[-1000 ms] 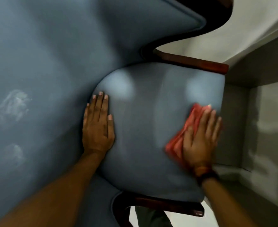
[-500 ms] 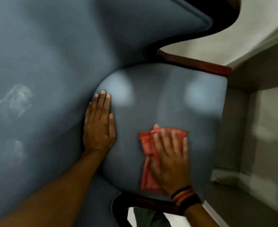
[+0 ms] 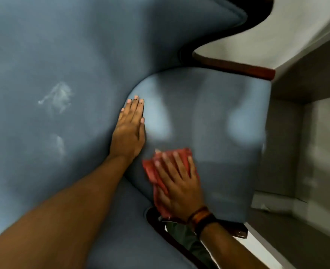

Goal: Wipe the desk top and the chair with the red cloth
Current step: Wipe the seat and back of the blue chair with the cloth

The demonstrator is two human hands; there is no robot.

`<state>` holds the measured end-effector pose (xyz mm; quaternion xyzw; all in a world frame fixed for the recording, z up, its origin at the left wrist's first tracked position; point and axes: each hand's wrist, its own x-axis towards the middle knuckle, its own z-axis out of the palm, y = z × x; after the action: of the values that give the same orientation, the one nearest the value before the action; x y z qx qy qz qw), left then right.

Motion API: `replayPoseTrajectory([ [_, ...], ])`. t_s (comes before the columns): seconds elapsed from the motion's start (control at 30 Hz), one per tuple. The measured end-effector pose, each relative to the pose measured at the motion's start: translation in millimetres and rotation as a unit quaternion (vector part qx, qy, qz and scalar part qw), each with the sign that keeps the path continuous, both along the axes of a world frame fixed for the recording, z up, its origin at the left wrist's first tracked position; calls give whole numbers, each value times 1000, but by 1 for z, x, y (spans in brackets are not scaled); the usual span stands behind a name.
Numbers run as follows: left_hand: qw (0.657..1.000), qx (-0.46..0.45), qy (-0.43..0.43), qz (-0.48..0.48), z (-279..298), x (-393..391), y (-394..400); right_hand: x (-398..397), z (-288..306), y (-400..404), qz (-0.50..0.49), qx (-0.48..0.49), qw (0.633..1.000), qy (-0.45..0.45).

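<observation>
Head-cam view looking down on a blue upholstered chair (image 3: 209, 113) w/ dark wood trim. Right hand (image 3: 176, 183) lies flat, fingers spread, pressing the red cloth (image 3: 152, 171) onto the seat cushion near its near-left edge. Cloth is bunched under the palm; its edges show to the left of the hand & just beyond the fingertips. Beaded wristbands (image 3: 201, 217) on the right wrist. Left hand (image 3: 130, 129) rests flat on the chair, fingers together & pointing away, at the cushion's left edge where it meets the chair back. It's just left of & farther than the cloth, not touching it. Pale smudges (image 3: 57, 98) mark the back fabric well to the left. Grey desk (image 3: 306, 171) surfaces at right, blurred.
</observation>
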<state>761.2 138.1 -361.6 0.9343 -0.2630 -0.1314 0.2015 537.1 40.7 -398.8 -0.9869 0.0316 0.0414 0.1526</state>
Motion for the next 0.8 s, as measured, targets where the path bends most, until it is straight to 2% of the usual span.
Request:
replayPoseTrajectory([
  [0.1,994,11,98,-47,54,10,-2,-89,18,-49,53,-12,995,87],
  [0.13,989,21,118,-83,80,12,0,-101,32,-70,26,10,992,125],
  [0.17,983,29,124,-132,109,16,4,-105,50,-86,-43,42,988,143],
  [0.2,975,39,114,-187,134,19,11,-103,63,-97,-155,96,973,144],
  [0.23,965,50,88,-242,163,24,21,-93,82,-103,-295,183,927,140],
  [0.27,952,65,51,-294,190,33,33,-78,102,-108,-432,282,850,109],
  [0.3,939,78,9,-336,217,47,47,-64,120,-113,-520,368,767,72],
  [0.33,926,86,-32,-365,243,64,63,-52,136,-115,-569,454,683,50],
  [0.37,916,90,-68,-386,264,87,78,-35,149,-115,-590,516,619,51],
  [0.4,903,97,-103,-406,286,115,95,-18,164,-108,-569,553,605,62],
  [0.47,860,139,-152,-468,318,171,125,18,194,-83,-486,597,634,65],
  [0.53,798,187,-153,-552,333,217,139,47,219,-37,-367,629,679,89],
  [0.63,720,208,-153,-644,319,247,131,93,211,61,-128,565,799,162],
  [0.67,703,197,-158,-665,310,251,126,112,202,93,-84,542,811,206],
  [0.73,676,178,-140,-701,293,254,119,156,185,142,-89,459,854,230],
  [0.8,674,140,-121,-715,284,261,115,212,178,167,-150,426,885,108],
])
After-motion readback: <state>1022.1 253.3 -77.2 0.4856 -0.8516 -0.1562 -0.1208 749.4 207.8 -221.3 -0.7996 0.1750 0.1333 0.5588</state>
